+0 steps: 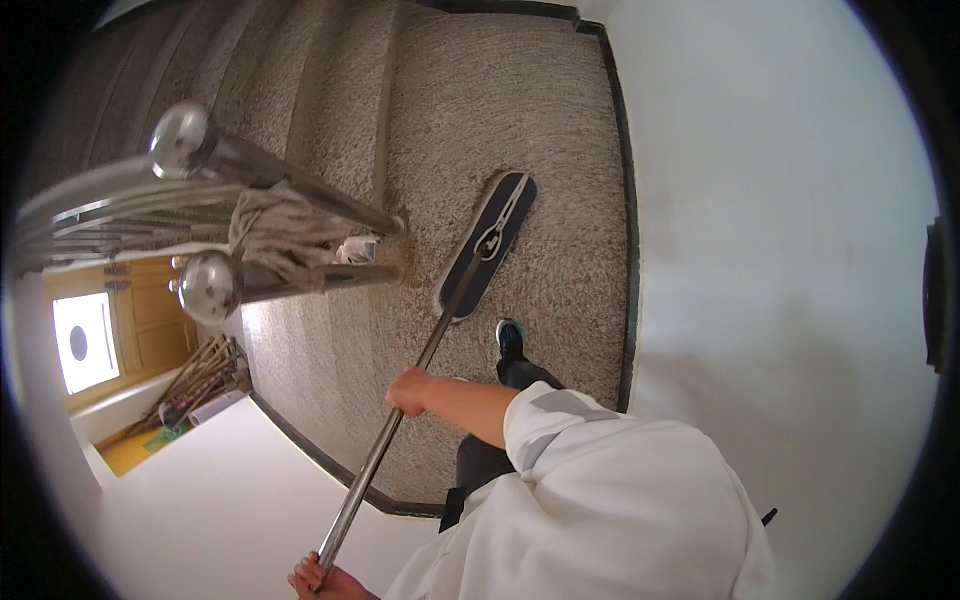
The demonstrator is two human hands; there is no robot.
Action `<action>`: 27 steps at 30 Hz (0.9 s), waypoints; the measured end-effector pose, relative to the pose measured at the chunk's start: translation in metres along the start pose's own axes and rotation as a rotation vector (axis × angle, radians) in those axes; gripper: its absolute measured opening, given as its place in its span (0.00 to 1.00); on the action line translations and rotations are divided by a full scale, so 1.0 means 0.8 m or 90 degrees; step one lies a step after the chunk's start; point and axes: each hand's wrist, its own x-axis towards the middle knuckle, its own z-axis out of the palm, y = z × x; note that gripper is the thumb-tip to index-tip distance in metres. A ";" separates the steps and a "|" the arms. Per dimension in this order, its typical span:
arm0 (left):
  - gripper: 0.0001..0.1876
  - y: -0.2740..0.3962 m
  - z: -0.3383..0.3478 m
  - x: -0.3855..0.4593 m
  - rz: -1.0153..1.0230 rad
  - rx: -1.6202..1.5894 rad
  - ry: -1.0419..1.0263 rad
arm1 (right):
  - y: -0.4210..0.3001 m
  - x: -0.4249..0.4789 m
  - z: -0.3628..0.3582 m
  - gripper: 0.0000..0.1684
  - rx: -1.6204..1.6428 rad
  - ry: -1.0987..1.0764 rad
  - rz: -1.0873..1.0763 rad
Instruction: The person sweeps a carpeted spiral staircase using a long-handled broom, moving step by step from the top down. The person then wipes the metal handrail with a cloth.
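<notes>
Both my hands are closed around the metal handle [363, 480] of a flat mop. My right hand [411, 391] grips it about midway, my arm reaching across in front of me. Lower left, near the picture's bottom edge, my left hand [319, 577] holds the handle's upper end. The mop's long dark blue head [463, 289] lies flat on the speckled stone floor [570, 247], set slantwise. A white-edged clamp joins it to the handle. My dark shoe [510, 337] stands just beside the mop head's near end.
Speckled stairs [330, 97] lie at the upper left. Two steel railing posts with ball caps [211, 285] stand left of the mop; a brown-grey cloth [274, 232] hangs there. A white wall [750, 187] with dark skirting runs along the right. Wooden poles [206, 382] are piled far left.
</notes>
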 end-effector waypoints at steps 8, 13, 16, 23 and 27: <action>0.15 -0.063 0.232 0.035 -0.013 0.027 -0.335 | 0.175 -0.083 -0.092 0.12 0.067 0.204 0.165; 0.11 -0.063 0.320 0.054 -0.013 0.037 -0.518 | 0.194 -0.144 -0.124 0.11 0.114 0.421 0.231; 0.10 -0.047 0.352 0.055 -0.044 0.023 -0.571 | 0.180 -0.158 -0.111 0.09 0.191 0.598 0.253; 0.15 -0.027 0.376 0.083 -0.087 0.036 -0.826 | 0.121 -0.145 -0.051 0.08 0.236 0.806 0.363; 0.14 -0.026 0.366 0.107 -0.082 0.017 -0.950 | 0.069 -0.120 -0.011 0.08 0.297 0.956 0.423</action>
